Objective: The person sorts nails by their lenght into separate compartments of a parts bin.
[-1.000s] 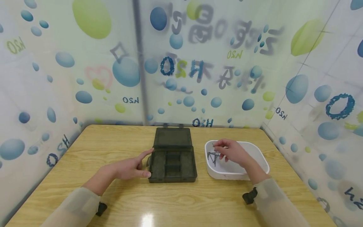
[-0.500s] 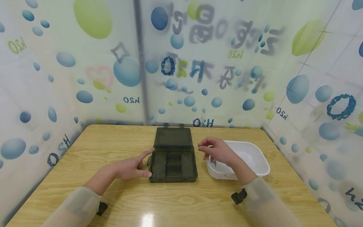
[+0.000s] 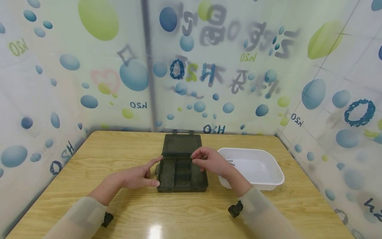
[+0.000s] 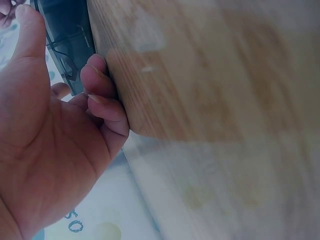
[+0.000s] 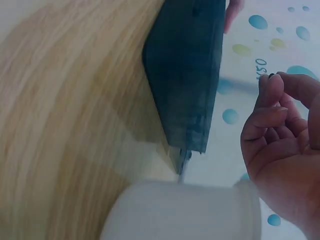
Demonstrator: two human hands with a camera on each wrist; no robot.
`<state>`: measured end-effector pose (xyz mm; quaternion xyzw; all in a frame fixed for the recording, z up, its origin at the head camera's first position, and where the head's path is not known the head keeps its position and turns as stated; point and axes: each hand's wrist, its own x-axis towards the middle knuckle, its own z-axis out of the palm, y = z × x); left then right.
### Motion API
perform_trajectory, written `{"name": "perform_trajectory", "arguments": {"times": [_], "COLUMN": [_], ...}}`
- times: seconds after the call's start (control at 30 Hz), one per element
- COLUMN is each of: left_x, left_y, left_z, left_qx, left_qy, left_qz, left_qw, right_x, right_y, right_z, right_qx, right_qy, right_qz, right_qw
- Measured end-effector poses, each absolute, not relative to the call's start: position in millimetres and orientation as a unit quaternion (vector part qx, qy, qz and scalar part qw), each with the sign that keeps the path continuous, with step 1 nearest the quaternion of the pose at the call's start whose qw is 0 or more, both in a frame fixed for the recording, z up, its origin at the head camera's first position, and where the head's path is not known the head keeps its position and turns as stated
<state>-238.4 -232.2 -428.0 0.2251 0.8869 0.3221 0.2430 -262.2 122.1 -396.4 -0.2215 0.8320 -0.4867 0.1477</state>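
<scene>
A dark, see-through plastic compartment box (image 3: 165, 174) lies on the table with its lid (image 3: 182, 144) folded back. My left hand (image 3: 135, 177) rests against the box's left side, index finger and thumb spread and straight. In the left wrist view its other fingers (image 4: 102, 82) bend loosely near the tabletop. Over the right rear of the box, my right hand (image 3: 215, 163) pinches a small dark metal piece (image 5: 271, 76) between thumb and index finger. Mostly hidden by the fingertips, that piece does not show its exact kind.
To the right of the box stands a white plastic tray (image 3: 265, 186). A few thin dark metal pieces (image 3: 231, 162) lie at its left end, partly behind my right hand. Patterned curtains (image 3: 191, 99) enclose the wooden table (image 3: 191, 215) at the back and sides.
From above the white tray my right hand has moved left to over the compartment box, with the small metal piece in its fingertips. My left hand has stayed at the box.
</scene>
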Motion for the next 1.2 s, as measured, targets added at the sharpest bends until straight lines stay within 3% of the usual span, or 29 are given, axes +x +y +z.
{"name": "perform_trajectory", "arguments": {"times": [0.47,1.2], "left_x": [-238.6,-241.2], "left_y": [-231.4,-232.3], "left_z": [-427.3,-428.7], "left_qx": [0.226,0.227], "left_qy": [0.889,0.887], "left_qz": [0.316,0.319], "left_qw": [0.241,0.245], "right_x": [-263.3,-250.6], "right_y": [86.1,50.8], "right_z": [-422.5,-421.1], "right_qx": [-0.228,-0.215], "right_qy": [0.823,0.824], "right_qz": [-0.492,-0.491], "right_qw": [0.170,0.183]}}
